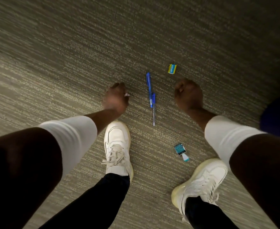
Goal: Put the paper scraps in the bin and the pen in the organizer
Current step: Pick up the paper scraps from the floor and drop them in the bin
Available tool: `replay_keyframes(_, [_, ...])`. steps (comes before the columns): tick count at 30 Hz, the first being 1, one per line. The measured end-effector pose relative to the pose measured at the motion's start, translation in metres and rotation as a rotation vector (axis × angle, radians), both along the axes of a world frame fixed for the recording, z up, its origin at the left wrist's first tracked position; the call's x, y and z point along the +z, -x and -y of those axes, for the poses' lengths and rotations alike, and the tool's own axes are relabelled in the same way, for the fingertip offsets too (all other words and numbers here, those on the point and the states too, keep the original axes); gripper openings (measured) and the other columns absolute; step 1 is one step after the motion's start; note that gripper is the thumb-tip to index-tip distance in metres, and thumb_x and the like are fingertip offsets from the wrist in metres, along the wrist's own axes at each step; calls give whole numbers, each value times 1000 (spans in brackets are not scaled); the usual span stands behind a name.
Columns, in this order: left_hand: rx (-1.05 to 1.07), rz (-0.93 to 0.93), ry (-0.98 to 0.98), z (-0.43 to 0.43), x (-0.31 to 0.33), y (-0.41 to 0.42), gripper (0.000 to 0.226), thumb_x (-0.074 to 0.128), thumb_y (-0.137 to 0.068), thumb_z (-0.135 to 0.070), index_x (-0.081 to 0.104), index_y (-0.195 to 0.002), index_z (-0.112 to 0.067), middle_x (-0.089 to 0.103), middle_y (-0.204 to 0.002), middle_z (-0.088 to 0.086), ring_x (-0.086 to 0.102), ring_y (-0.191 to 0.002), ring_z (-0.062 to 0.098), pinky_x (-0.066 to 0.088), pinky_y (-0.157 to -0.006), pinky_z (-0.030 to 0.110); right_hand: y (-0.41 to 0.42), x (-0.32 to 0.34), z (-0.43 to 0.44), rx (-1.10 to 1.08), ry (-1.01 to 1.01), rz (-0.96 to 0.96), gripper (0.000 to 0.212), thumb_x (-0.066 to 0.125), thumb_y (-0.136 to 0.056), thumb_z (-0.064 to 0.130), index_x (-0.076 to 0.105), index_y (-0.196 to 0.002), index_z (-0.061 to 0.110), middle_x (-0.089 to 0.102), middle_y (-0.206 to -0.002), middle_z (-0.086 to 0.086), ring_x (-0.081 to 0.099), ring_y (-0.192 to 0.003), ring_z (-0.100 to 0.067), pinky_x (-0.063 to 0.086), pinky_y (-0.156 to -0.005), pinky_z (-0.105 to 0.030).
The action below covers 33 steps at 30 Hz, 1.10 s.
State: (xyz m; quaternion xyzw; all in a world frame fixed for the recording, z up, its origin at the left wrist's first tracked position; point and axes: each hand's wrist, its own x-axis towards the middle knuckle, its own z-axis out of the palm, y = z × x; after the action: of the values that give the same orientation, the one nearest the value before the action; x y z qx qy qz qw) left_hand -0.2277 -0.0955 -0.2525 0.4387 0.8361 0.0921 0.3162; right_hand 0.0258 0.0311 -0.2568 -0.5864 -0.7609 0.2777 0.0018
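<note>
Left hand (115, 98) curled into fist, small white paper scrap (127, 95) pinched at fingertips. Right hand (188, 95) fisted, nothing visible inside. Two blue pens (150, 91) on carpet (70, 63) between hands.

Floor: carpet (70, 55) in grey-beige, ribbed with fine pale streaks, filling the whole view. Lighting dim; strongest toward 9 o'clock, falling off to shadow at 1 o'clock. Dark blue shape (278, 116), blurred, at 3 o'clock edge; identity undetermined.
</note>
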Motion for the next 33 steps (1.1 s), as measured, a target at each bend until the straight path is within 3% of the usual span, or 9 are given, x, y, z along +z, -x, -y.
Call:
replay_keyframes(4, [-5, 58, -46, -4, -1, -1, 9, 74, -80, -16, 66, -84, -16, 70, -89, 8, 67, -77, 29, 55, -67, 36, 35, -6, -42, 116, 4, 93, 61, 75, -87, 20, 50, -143, 15, 52, -143, -21, 54, -128, -40, 52, -101, -48])
replay_keyframes(7, [2, 75, -44, -9, -1, 2, 10, 76, -81, -15, 66, -85, -17, 71, -89, 7, 66, -76, 25, 49, -65, 30, 51, -14, -51, 266, -33, 213, 63, 74, -91, 18, 46, -148, 21, 35, -157, -21, 37, -143, -43, 50, -106, -51])
replay_keyframes(12, [11, 72, -53, -8, 8, 9, 12, 77, -81, -14, 67, -85, -17, 71, -89, 7, 67, -77, 25, 56, -69, 34, 35, -12, -36, 372, -77, 267, 57, 70, -92, 7, 52, -145, 9, 47, -146, -26, 46, -133, -47, 48, -105, -49])
replay_keyframes(15, [-7, 56, -58, -5, 23, 4, 11, 77, -79, -12, 67, -83, -16, 71, -88, 7, 68, -74, 25, 55, -66, 31, 11, 9, -19, 333, -76, 181, 40, 71, -85, 0, 66, -124, 4, 59, -123, -25, 56, -115, -46, 50, -97, -45])
replay_keyframes(19, [-42, 31, -30, -12, 58, -13, 10, 77, -81, -17, 68, -85, -17, 72, -89, 5, 68, -75, 24, 56, -67, 33, -28, 46, 12, 271, -72, 82, 21, 72, -78, 1, 68, -98, 6, 63, -100, -20, 61, -96, -42, 52, -84, -43])
replay_keyframes(22, [-73, 48, -20, -23, 89, -33, 9, 77, -82, -13, 69, -87, -13, 72, -89, 7, 67, -76, 24, 50, -66, 28, -54, 80, 33, 175, 2, 44, 22, 77, -79, 7, 69, -100, 11, 63, -103, -16, 62, -97, -38, 56, -81, -42])
replay_keyframes(27, [-149, 107, -13, -46, 150, -87, 10, 77, -82, -12, 69, -87, -15, 73, -87, 7, 69, -75, 25, 55, -68, 34, -96, 147, 55, 28, 52, 46, 23, 79, -83, 25, 70, -104, 19, 65, -104, -7, 66, -96, -28, 57, -75, -35])
replay_keyframes(33, [-230, 113, 2, -63, 211, -170, 11, 77, -82, -21, 69, -89, -22, 73, -91, 2, 71, -82, 25, 61, -72, 40, -152, 217, 63, -138, 61, -6, 23, 77, -85, 24, 71, -107, 22, 65, -110, -7, 66, -97, -26, 59, -80, -38])
